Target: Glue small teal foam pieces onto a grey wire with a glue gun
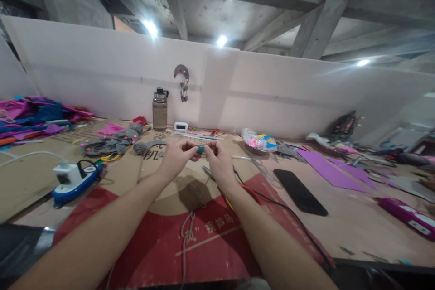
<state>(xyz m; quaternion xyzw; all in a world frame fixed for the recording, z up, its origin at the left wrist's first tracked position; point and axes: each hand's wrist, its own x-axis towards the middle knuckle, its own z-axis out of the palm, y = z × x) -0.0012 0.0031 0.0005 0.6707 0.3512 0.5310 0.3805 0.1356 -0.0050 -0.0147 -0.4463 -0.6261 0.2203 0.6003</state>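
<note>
Above a cardboard sheet [204,258] printed in red and tan, my left hand [175,161] and my right hand [220,162] meet fingertip to fingertip. Between them they pinch a small dark teal piece [200,149], perhaps felt; the fingers cover most of it. Both hands are closed on it, one at each side. A thin grey cord [185,231] lies loosely on the cardboard below. Partly hidden under my right hand is a pointed metal tip [206,170], with an orange-red curved part [252,194] showing beyond my wrist.
On the left stand a blue power strip [76,186] with a white plug and grey felt pieces [112,142]. A bottle [159,111] and small white clock [181,126] are at the back. A black phone [299,191], purple sheets [331,172] and a magenta tool [406,215] lie right.
</note>
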